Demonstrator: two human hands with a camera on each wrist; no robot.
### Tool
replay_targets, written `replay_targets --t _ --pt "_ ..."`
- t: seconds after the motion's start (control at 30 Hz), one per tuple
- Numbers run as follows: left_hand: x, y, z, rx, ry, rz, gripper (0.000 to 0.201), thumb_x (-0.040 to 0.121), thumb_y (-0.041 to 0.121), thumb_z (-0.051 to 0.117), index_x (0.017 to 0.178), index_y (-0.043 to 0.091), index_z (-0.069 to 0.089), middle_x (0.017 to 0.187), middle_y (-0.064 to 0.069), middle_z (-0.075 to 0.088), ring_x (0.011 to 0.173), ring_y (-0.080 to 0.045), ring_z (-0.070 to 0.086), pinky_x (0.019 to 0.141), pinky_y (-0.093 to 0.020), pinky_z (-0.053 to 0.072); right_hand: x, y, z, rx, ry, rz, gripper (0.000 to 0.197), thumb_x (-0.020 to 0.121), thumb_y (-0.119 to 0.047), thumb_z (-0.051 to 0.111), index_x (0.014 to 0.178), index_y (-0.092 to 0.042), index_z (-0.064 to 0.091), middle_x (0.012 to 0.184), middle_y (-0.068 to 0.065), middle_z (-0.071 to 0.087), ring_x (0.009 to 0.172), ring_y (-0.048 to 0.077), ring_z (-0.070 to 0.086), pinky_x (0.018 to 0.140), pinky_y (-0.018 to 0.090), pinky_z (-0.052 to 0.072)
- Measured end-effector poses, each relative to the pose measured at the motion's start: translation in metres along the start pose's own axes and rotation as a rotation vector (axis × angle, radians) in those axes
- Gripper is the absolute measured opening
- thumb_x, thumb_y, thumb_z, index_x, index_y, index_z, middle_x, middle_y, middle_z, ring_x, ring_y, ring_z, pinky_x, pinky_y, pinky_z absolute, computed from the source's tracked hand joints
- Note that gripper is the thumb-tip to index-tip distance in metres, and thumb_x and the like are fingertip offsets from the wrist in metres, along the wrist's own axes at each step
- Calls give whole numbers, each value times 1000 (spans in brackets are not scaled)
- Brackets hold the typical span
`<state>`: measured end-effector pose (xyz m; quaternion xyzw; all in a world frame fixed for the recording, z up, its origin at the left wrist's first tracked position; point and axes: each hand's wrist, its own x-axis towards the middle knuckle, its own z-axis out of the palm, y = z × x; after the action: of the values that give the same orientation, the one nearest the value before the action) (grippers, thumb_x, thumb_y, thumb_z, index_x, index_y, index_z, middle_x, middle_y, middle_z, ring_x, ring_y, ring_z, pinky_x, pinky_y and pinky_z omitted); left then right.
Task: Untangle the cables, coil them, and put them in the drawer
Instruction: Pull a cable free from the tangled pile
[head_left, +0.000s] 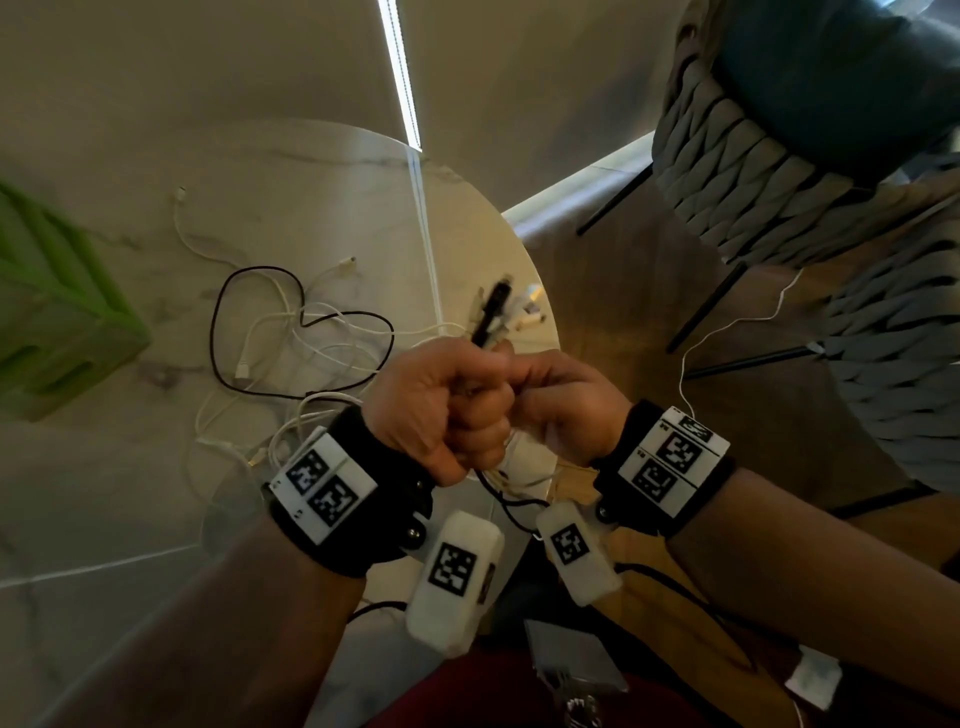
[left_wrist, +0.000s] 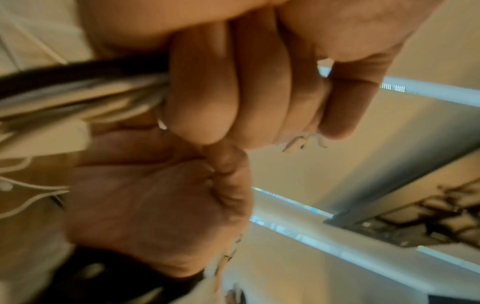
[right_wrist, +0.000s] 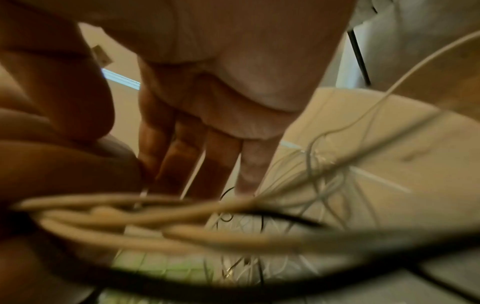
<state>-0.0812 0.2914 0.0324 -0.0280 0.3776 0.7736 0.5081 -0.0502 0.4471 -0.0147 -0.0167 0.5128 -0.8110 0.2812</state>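
No legible text, brand name or number appears in any view. The only markings are black-and-white square fiducial codes: two on the plate of the left wristband (head_left: 323, 488), one on the white module (head_left: 451, 569) below it. The right wristband (head_left: 670, 460) carries similar codes; small characters beside them are possibly numerals, too blurred to read.

Both bare forearms wear black wrist straps (head_left: 358, 499) topped with white plates of black square-pattern markers (head_left: 670, 457). A white marked camera housing (head_left: 454, 577) hangs on a screwed bracket under each wrist.
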Motion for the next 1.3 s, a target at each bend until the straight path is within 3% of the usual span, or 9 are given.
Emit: replay_targets --t 0.07,0.2,0.33,0.43,0.57,0.8,1.0,1.17,1.3 --pt "-4 9 -3 -156 -154 59 42 67 22 69 58 23 28 44 4 18 35 -13 12 45 -16 15 2 -2 8 97 -51 112 29 76 -1 53 93 -6 76 88 25 65 83 37 61 84 45 51" --pt "-9 26 -5 -277 -287 140 35 75 19 59 59 22 28 46 4 19 38 -12 10 47 -17 11 -2 -7 23 -28 -58 307 58 95 1 36 53 -12 74 57 4 68 49 12 64 54 19 52" --pt "-12 34 -13 -272 -253 179 35 76 22 58 60 23 27 46 4 18 38 -14 11 47 -19 12 -8 6 19 -187 -177 528 74 78 -74 41 63 -8 70 60 15 65 47 25 58 57 31 48" --pt "-15 34 -20 -218 -84 204 31 75 25 51 58 24 24 45 5 15 37 -16 10 46 -19 12 -10 16 2 -191 -98 481 74 62 -92 48 51 -19 59 47 0 49 39 14 42 57 29 40" --pt "-20 29 -22 -154 189 244 30 73 26 44 58 26 18 44 5 9 36 -15 4 46 -17 8 -11 10 -20 -513 -49 488 57 60 -74 75 51 -21 56 52 2 44 47 19 39 51 31 33" --pt "-26 41 -25 -165 245 291 31 74 26 44 59 26 16 45 6 8 36 -14 3 46 -17 7 -16 19 -44 -1086 167 727 31 83 -42 75 66 -17 67 60 -5 59 55 9 53 53 22 44" --pt "-16 24 -20 219 401 118 39 80 14 61 50 23 37 40 6 22 29 -8 14 39 -13 12 -17 25 -50 -628 186 421 19 65 -20 79 58 -7 66 49 3 51 45 17 45 51 29 37" --pt "-11 9 -10 605 453 58 31 87 9 70 70 13 45 39 9 33 28 -5 28 31 -15 24 -15 7 -53 -591 82 245 41 58 -33 78 60 3 58 56 13 48 52 24 42 53 33 34" --pt "-21 35 -11 140 439 107 39 77 20 62 50 21 34 37 7 19 28 -9 9 41 -14 7 -24 24 -61 -651 -51 504 82 60 -83 68 66 -1 61 58 15 52 55 27 45 61 36 42"
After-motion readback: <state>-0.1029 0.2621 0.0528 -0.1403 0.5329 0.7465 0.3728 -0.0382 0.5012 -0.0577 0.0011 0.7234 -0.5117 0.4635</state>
